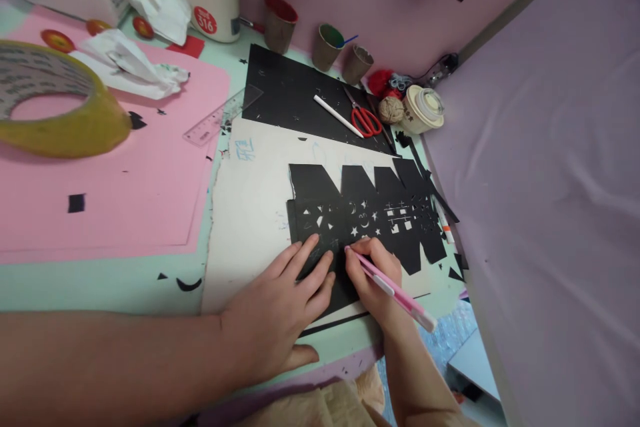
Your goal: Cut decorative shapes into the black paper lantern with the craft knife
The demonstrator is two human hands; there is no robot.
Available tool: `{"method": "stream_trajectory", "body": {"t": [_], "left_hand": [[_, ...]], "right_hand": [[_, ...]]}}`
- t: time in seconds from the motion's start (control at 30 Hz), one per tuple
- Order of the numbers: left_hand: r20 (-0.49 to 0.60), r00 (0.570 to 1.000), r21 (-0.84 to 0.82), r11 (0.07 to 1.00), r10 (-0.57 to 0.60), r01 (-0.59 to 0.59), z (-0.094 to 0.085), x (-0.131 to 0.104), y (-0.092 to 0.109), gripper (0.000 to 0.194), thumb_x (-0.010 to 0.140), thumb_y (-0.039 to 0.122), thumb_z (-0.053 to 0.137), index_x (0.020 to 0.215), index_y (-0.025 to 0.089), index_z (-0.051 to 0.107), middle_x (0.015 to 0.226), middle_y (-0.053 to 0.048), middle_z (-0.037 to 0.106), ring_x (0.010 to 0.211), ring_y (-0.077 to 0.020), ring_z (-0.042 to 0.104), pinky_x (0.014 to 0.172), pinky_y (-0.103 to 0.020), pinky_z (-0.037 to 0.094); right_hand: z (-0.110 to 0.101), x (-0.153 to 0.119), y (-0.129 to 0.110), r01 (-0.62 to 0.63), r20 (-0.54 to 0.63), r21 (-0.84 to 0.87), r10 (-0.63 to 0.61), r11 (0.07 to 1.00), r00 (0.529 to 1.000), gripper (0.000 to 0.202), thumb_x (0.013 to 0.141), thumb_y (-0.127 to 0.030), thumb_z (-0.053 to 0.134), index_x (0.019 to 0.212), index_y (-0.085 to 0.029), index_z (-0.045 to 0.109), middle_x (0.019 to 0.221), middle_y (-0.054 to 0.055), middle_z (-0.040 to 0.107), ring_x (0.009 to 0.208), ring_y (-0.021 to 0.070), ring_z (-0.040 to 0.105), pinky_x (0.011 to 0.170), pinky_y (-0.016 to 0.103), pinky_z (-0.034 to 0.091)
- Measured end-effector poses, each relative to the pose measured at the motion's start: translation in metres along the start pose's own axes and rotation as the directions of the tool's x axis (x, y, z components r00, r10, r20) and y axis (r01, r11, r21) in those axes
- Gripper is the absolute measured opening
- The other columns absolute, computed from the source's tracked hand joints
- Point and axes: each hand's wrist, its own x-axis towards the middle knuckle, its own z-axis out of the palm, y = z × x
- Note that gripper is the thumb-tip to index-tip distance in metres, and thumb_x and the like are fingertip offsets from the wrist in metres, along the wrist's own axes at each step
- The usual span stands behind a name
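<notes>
A black paper cut-out [357, 190] lies on white card, with trapezoid flaps along its edges and small holes shaped like stars, moons, triangles and window panes. My left hand [280, 300] rests flat on its near left part, fingers spread. Close beside it, my right hand [377, 273] is closed around a slim pink pen-shaped tool [400, 295] with a pale clip. The tool slants down to the black paper, and its tip is too small to make out. Faint light marks show on the paper near my left fingertips.
White card [240, 213] lies beneath the work. Behind are black paper [280, 87], red-handled scissors [366, 121], a white stick [337, 115] and a clear ruler [220, 117]. Yellow tape [100, 127] stands left on pink sheets [150, 200]. Small brown pots [327, 47] line the wall.
</notes>
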Motion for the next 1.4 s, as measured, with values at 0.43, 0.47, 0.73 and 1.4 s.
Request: {"method": "stream_trajectory", "body": {"t": [0.43, 0.47, 0.73, 1.4], "left_hand": [[-0.082, 0.994, 0.000, 0.997, 0.071, -0.072, 0.008, -0.004, -0.006, 0.085, 0.082, 0.074, 0.049, 0.140, 0.012, 0.051, 0.151, -0.019, 0.042, 0.144, -0.0470, 0.022, 0.115, -0.054, 0.015], [-0.081, 0.994, 0.000, 0.998, 0.069, -0.069, 0.009, -0.004, -0.006, 0.084, 0.082, 0.074, 0.049, 0.140, 0.012, 0.051, 0.151, -0.019, 0.042, 0.144, -0.0469, 0.022, 0.115, -0.054, 0.015], [-0.055, 0.997, 0.002, 0.999, 0.050, -0.050, 0.004, -0.002, -0.004, 0.084, 0.079, 0.074, 0.054, 0.136, 0.013, 0.055, 0.151, -0.018, 0.043, 0.143, -0.0465, 0.025, 0.115, -0.054, 0.013], [0.000, 0.999, -0.002, 0.999, 0.049, -0.049, -0.001, 0.001, -0.005, 0.080, 0.083, 0.073, 0.049, 0.137, 0.015, 0.054, 0.153, -0.016, 0.040, 0.148, -0.0428, 0.007, 0.117, -0.050, -0.001]], "right_hand": [[-0.001, -0.001, 0.007, -0.036, -0.053, 0.181, 0.046, 0.983, 0.998, 0.009, 0.090, -0.020, 0.060, 0.083, -0.021, 0.056, 0.076, 0.000, 0.063, 0.065, 0.0134, 0.059, 0.060, 0.026, 0.047], [-0.003, 0.000, 0.008, -0.029, -0.056, 0.211, 0.041, 0.977, 0.998, 0.006, 0.090, -0.020, 0.061, 0.084, -0.021, 0.058, 0.077, 0.000, 0.064, 0.067, 0.0137, 0.060, 0.061, 0.026, 0.048], [-0.016, 0.008, 0.015, 0.104, 0.065, 0.285, -0.127, 0.953, 0.990, 0.013, 0.086, -0.013, 0.068, 0.095, -0.022, 0.068, 0.086, 0.003, 0.068, 0.078, 0.0161, 0.063, 0.069, 0.030, 0.052], [-0.018, 0.009, 0.012, 0.077, 0.123, 0.323, -0.123, 0.943, 0.985, 0.027, 0.081, -0.003, 0.066, 0.101, -0.019, 0.070, 0.089, 0.005, 0.072, 0.078, 0.0160, 0.067, 0.067, 0.030, 0.055]]}}
